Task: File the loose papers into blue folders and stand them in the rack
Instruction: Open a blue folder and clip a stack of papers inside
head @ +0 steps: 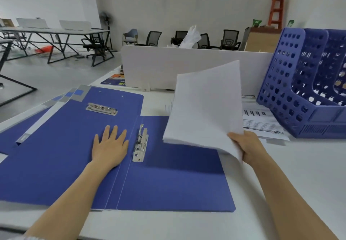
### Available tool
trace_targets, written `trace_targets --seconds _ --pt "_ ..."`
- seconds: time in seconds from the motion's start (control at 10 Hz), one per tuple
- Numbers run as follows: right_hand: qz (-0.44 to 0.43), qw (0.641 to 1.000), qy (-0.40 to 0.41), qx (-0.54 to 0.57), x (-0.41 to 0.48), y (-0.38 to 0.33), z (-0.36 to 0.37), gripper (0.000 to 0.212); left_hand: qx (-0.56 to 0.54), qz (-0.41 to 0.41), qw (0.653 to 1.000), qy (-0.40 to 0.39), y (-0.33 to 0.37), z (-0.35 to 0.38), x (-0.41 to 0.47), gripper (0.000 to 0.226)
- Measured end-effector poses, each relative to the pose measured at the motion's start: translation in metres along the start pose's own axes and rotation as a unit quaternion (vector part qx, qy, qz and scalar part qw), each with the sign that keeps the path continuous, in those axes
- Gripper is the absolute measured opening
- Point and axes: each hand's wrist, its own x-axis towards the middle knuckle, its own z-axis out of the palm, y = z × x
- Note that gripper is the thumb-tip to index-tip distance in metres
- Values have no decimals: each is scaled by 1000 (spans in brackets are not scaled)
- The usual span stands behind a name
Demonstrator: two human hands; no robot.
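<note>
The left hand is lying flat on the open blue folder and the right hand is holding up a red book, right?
Not quite. The left hand does lie flat on the open blue folder, but the right hand holds up a stack of white papers, not a red book. The head view shows this.

Single head-worn wide-angle view, looking forward and down, close over the desk

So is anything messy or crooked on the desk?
A little. The second blue folder lies open at a slant, partly under the open folder. Printed sheets are tucked partly under the blue rack. Nothing looks spilled or torn.
</note>
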Motion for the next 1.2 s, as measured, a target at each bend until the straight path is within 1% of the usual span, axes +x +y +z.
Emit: trace_targets --seconds 0.1,0.2,0.4,0.5,0.7,0.8,0.9,1.1,1.2 --pt "30 999 -31 -15 0 2 -1 9 -29 -23 999 -22 5 3 1 50" --pt "51 994 -65 -67 -2 6 5 8 -48 -47 998 -18 16 8 -1 50" --pt "51 985 -90 -137 -6 14 17 13 -62 -65 996 -2 26 10 0 51" --pt "47 982 -97 -154 -6 17 17 13 -58 -64 996 -1 24 10 -1 51" --pt "56 979 -123 -149 -6 19 18 12 -57 -60 997 1 24 11 -1 51" --pt "50 970 -145 -190 -9 17 18 7 -59 -61 996 0 23 12 0 51" --pt "26 954 -158 -254 -14 16 19 7 -57 -62 996 -1 23 12 0 51" --pt "-55 930 -134 -339 -18 16 24 25 -57 -61 996 3 24 12 -1 51" --pt "-69 915 -132 -375 -20 15 26 25 -58 -62 996 1 24 11 -1 51"
